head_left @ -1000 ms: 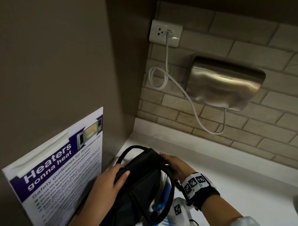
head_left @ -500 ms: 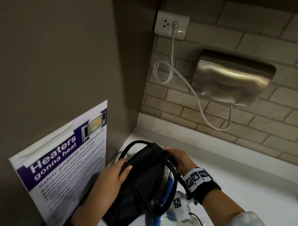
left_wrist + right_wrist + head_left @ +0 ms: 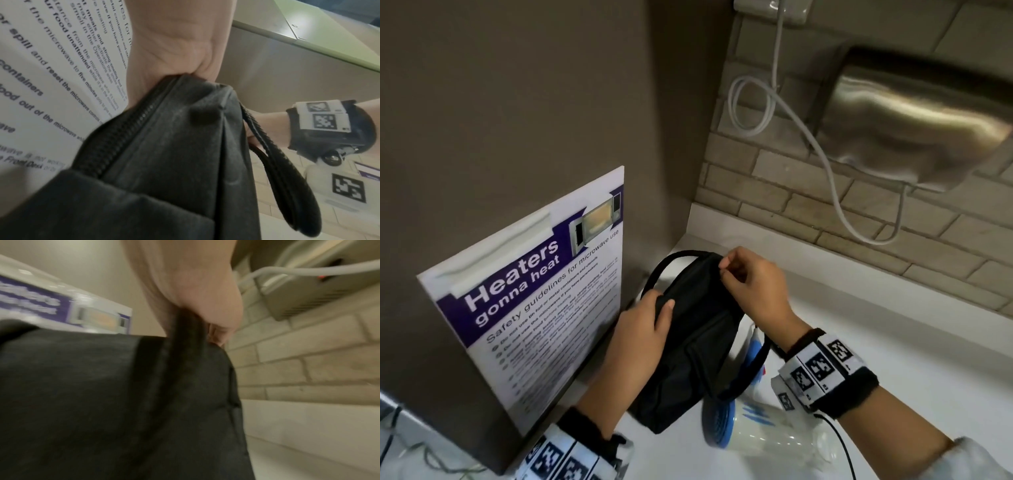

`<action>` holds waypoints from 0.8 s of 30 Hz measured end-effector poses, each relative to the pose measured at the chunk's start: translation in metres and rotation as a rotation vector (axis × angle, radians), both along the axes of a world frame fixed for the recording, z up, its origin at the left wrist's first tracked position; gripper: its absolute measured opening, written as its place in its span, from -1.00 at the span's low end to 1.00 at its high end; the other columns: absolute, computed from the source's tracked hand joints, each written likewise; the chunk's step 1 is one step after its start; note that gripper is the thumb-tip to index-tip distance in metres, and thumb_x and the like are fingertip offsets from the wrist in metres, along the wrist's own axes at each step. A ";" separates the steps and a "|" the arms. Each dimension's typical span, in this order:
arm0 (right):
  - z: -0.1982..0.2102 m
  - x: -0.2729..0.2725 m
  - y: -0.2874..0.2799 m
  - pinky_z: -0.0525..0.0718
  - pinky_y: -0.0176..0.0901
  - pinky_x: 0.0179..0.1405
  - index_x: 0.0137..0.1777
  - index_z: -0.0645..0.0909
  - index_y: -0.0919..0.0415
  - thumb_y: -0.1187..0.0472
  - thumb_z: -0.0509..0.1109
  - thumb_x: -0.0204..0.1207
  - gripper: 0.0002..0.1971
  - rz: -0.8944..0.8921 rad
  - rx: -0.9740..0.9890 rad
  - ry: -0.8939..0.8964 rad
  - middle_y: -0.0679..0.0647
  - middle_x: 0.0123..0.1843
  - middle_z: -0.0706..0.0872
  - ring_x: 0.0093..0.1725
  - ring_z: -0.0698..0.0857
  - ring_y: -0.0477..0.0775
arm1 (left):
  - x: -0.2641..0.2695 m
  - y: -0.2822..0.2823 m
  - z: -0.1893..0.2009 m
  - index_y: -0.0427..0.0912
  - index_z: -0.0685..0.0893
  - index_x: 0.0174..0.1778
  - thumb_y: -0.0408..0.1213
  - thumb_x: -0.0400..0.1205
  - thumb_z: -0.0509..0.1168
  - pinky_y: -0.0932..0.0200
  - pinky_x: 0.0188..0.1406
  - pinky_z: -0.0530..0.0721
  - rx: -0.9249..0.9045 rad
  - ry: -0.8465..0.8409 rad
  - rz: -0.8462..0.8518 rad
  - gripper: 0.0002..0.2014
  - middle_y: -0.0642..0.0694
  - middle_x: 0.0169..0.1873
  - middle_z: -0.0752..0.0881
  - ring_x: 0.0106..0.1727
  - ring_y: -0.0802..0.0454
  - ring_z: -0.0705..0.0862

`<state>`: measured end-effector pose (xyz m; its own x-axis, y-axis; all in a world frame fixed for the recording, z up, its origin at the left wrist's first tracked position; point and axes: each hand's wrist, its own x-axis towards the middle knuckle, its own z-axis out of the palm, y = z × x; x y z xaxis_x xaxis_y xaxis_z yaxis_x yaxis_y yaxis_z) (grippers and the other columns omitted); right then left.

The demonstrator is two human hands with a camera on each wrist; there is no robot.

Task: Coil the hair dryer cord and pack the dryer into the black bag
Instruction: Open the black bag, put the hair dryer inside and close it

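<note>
The right hand (image 3: 753, 291) makes its grip at the far top end of the black bag (image 3: 688, 346), thumb and fingertips pressed together on the fabric or a small pull there; the right wrist view is too blurred to say which. The left hand (image 3: 643, 329) takes its grip on the bag's near left top edge, thumb (image 3: 666, 313) laid over the fabric and the rest of the fingers curled behind it; in the left wrist view the palm (image 3: 170, 48) clamps the bag beside a closed zip (image 3: 127, 134).

The bag stands on the white worktop (image 3: 893, 359), held up between the two hands. One black carry strap (image 3: 671, 265) arches off the bag's far left side, and another strap (image 3: 753, 373) loops down the bag's right side. Just right of the bag, and partly behind it, the white and blue hair dryer (image 3: 736, 425) lies on the worktop.

Left of the bag a microwave safety sign (image 3: 534, 298) leans against the grey wall. Beyond the bag, on the brick wall, a steel hand dryer (image 3: 914, 116) hangs, with its white cable (image 3: 753, 102) looped up to a socket.
</note>
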<state>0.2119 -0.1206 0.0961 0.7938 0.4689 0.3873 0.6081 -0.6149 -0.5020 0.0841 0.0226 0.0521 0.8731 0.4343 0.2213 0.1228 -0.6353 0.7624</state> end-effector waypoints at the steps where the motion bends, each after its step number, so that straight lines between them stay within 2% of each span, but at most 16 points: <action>1: 0.003 -0.010 0.002 0.56 -0.36 -0.28 -0.12 0.62 0.01 0.28 0.39 0.42 -0.87 0.046 -0.062 -0.069 -0.14 -0.25 0.72 -0.27 0.67 -0.13 | 0.000 0.001 0.000 -0.17 0.55 0.16 -0.10 0.72 0.10 0.44 -0.36 0.39 -0.048 -0.004 0.012 -0.74 0.03 -0.22 0.61 -0.16 0.08 0.63; 3: 0.005 -0.029 0.006 0.59 -0.22 -0.24 -0.14 0.61 0.05 0.33 0.39 0.37 -0.85 0.135 -0.108 -0.150 -0.09 -0.21 0.72 -0.23 0.67 -0.07 | 0.000 0.003 -0.001 -0.14 0.54 0.17 -0.11 0.72 0.11 0.45 -0.32 0.40 -0.181 -0.008 0.038 -0.76 0.07 -0.17 0.62 -0.08 0.09 0.62; 6: 0.007 -0.044 0.013 0.58 -0.27 -0.20 -0.17 0.60 0.10 0.37 0.39 0.39 -0.86 0.229 0.008 -0.042 -0.06 -0.23 0.72 -0.21 0.67 -0.08 | 0.004 0.003 -0.002 -0.06 0.56 0.13 -0.07 0.70 0.15 0.35 -0.23 0.52 -0.381 -0.008 0.028 -0.80 0.05 -0.14 0.66 -0.03 0.10 0.66; 9: -0.007 -0.032 0.015 0.62 -0.17 -0.12 0.07 0.60 0.13 0.36 0.37 0.45 -0.78 0.080 -0.049 -0.020 0.08 -0.07 0.68 -0.15 0.69 0.07 | 0.003 0.000 -0.002 -0.02 0.56 0.07 -0.03 0.67 0.19 0.17 -0.17 0.60 -0.436 0.026 -0.030 -0.82 -0.04 -0.13 0.71 -0.07 0.08 0.69; 11: -0.010 -0.021 0.013 0.67 0.02 -0.03 0.24 0.55 0.22 0.32 0.34 0.50 -0.70 -0.064 -0.143 0.021 0.20 0.10 0.55 -0.10 0.68 0.25 | 0.000 -0.001 -0.004 0.01 0.56 0.02 -0.03 0.67 0.19 0.18 -0.17 0.60 -0.433 0.042 -0.087 -0.84 -0.03 -0.15 0.71 -0.08 0.09 0.71; 12: -0.009 -0.016 0.012 0.67 0.04 0.00 0.26 0.53 0.27 0.29 0.34 0.53 -0.69 -0.109 -0.217 0.043 0.25 0.15 0.50 -0.06 0.67 0.32 | 0.000 -0.001 -0.004 0.02 0.56 0.00 -0.02 0.67 0.18 0.20 -0.19 0.59 -0.405 0.045 -0.107 -0.85 -0.02 -0.17 0.71 -0.09 0.09 0.71; 14: -0.003 -0.009 0.012 0.59 0.01 0.03 0.22 0.55 0.34 0.22 0.29 0.59 -0.74 -0.155 -0.464 0.049 0.29 0.19 0.53 0.06 0.65 0.35 | 0.000 0.000 -0.007 0.02 0.55 -0.03 -0.02 0.68 0.17 0.21 -0.21 0.61 -0.338 0.047 -0.118 -0.86 0.00 -0.19 0.70 -0.12 0.12 0.71; 17: 0.009 -0.002 0.013 0.54 -0.02 0.07 0.10 0.64 0.35 0.15 0.25 0.63 -0.73 -0.078 -0.756 0.046 0.28 0.15 0.70 0.14 0.66 0.30 | 0.000 -0.002 -0.009 0.01 0.56 -0.04 -0.03 0.68 0.17 0.08 -0.12 0.71 -0.334 0.032 -0.111 -0.86 -0.02 -0.21 0.73 -0.15 0.10 0.73; 20: 0.010 0.002 0.017 0.58 0.00 0.04 0.09 0.64 0.37 0.16 0.33 0.58 -0.74 -0.017 -0.816 0.100 0.26 0.15 0.70 0.15 0.65 0.30 | -0.002 -0.004 -0.010 -0.01 0.56 -0.06 -0.04 0.68 0.16 -0.10 -0.08 0.72 -0.351 0.003 -0.084 -0.84 -0.10 -0.25 0.73 -0.19 -0.02 0.74; 22: 0.008 -0.002 0.019 0.57 -0.01 -0.07 0.04 0.64 0.39 0.36 0.25 0.58 -0.83 -0.048 -0.815 0.050 0.28 0.12 0.70 0.14 0.65 0.30 | -0.003 -0.006 -0.008 -0.03 0.55 -0.09 -0.05 0.69 0.15 -0.11 -0.08 0.70 -0.352 -0.011 -0.076 -0.84 -0.12 -0.25 0.72 -0.18 -0.03 0.73; 24: 0.005 -0.006 0.019 0.50 -0.04 -0.19 -0.01 0.64 0.38 0.45 0.20 0.55 -0.82 -0.075 -0.766 -0.012 0.28 0.08 0.70 0.10 0.66 0.29 | -0.003 -0.007 -0.007 -0.06 0.55 -0.06 -0.06 0.70 0.15 -0.09 -0.06 0.69 -0.359 -0.015 -0.067 -0.82 -0.14 -0.21 0.73 -0.14 -0.06 0.73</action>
